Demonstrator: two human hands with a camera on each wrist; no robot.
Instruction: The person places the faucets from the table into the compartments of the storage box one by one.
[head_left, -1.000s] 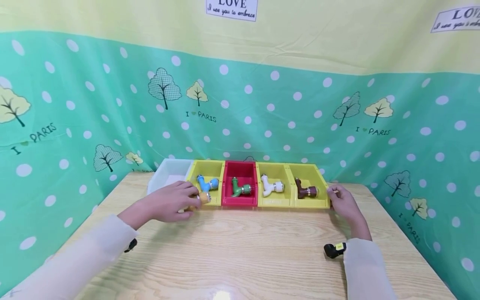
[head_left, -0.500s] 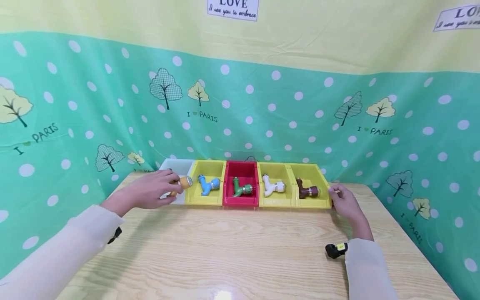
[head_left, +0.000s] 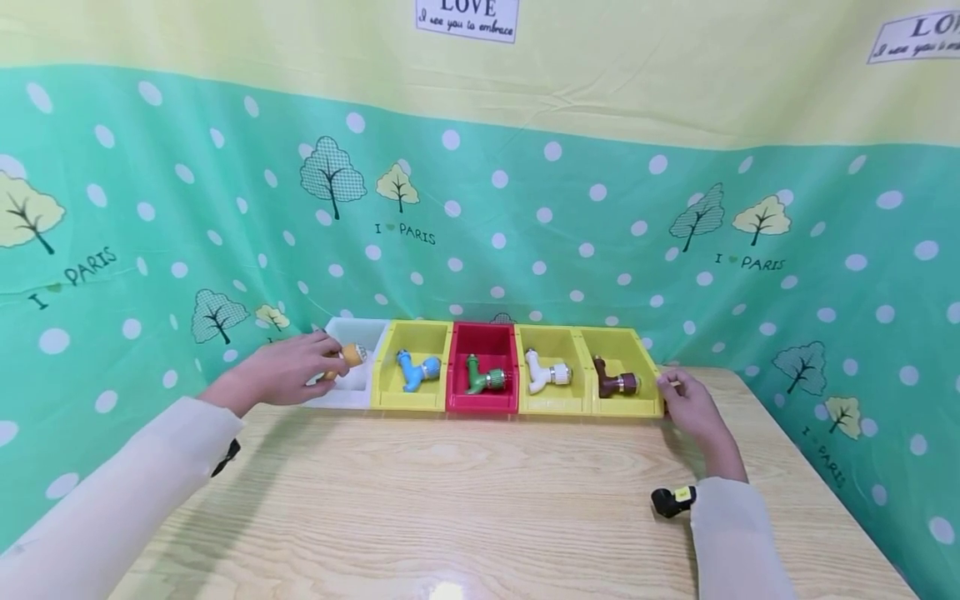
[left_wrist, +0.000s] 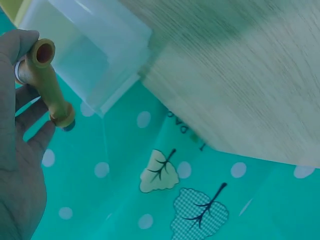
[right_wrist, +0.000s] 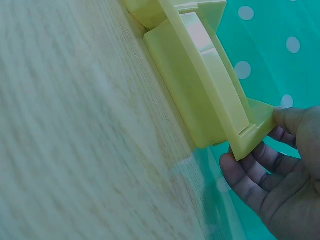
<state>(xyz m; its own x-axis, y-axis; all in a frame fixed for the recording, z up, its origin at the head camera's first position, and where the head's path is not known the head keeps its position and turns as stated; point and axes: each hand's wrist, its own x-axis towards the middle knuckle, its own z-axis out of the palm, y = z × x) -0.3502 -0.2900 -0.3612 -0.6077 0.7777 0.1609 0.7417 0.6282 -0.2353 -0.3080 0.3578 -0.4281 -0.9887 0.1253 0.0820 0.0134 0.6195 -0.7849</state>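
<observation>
In the head view my left hand pinches an orange-yellow plastic tap over the translucent white bin at the left end of the row. The left wrist view shows the tap's open spout between thumb and fingers, apart from the bin wall. My right hand grips the outer edge of the rightmost yellow bin; in the right wrist view the thumb is on one side of that rim and the fingers on the other. A dark brown tap lies in this bin.
Between the end bins, a blue tap lies in a yellow bin, a green tap in the red bin, and a white tap in another yellow bin. A dotted green curtain hangs behind the wooden table.
My left hand has carried the orange-yellow tap leftward, from in front of the blue tap's bin to over the white bin. My right hand has kept its grip on the rightmost bin.
</observation>
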